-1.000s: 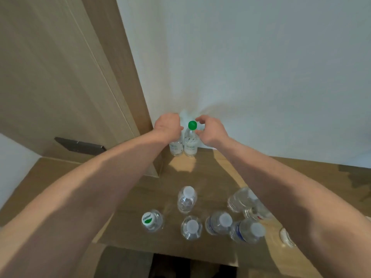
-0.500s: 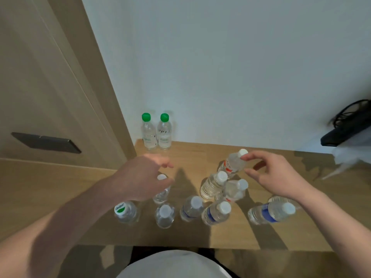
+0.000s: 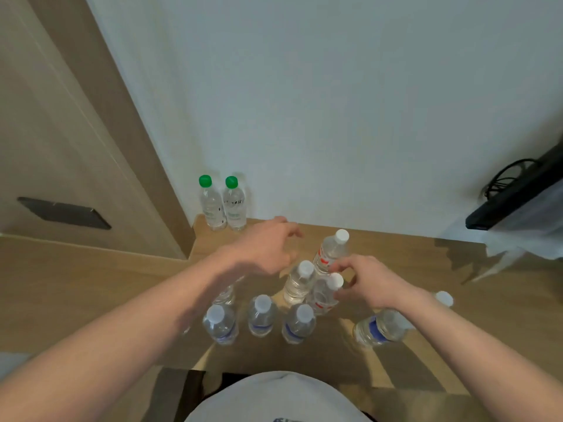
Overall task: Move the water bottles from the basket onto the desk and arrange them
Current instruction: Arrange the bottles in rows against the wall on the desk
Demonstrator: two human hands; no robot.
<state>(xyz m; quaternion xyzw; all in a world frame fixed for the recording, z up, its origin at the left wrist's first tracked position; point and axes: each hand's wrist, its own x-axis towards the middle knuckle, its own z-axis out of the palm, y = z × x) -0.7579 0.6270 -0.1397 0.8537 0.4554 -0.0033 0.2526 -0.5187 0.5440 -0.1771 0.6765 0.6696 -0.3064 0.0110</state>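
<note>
Two green-capped bottles (image 3: 222,205) stand side by side in the desk's (image 3: 396,248) back left corner against the wall. A row of three blue-labelled bottles (image 3: 262,318) stands near the front edge, and a fourth (image 3: 380,328) leans under my right forearm. In the middle stand a clear bottle (image 3: 298,281) and two red-labelled ones. My right hand (image 3: 368,281) pinches the neck of the nearer red-labelled bottle (image 3: 324,295); the farther one (image 3: 330,251) stands free. My left hand (image 3: 265,248) hovers with loosely curved fingers, holding nothing, above a partly hidden bottle (image 3: 225,295). No basket is in view.
A wooden cabinet panel (image 3: 61,117) with a dark handle (image 3: 64,213) rises at the left, above a lower wooden ledge (image 3: 76,284). A black device with cables (image 3: 515,196) and white plastic (image 3: 518,239) sit at the right. A white cap (image 3: 444,298) shows past my right wrist.
Both hands left the green-capped bottles and came back to the middle cluster. My right hand shifted from the farther red-labelled bottle to the nearer one; my left hand moved up and right.
</note>
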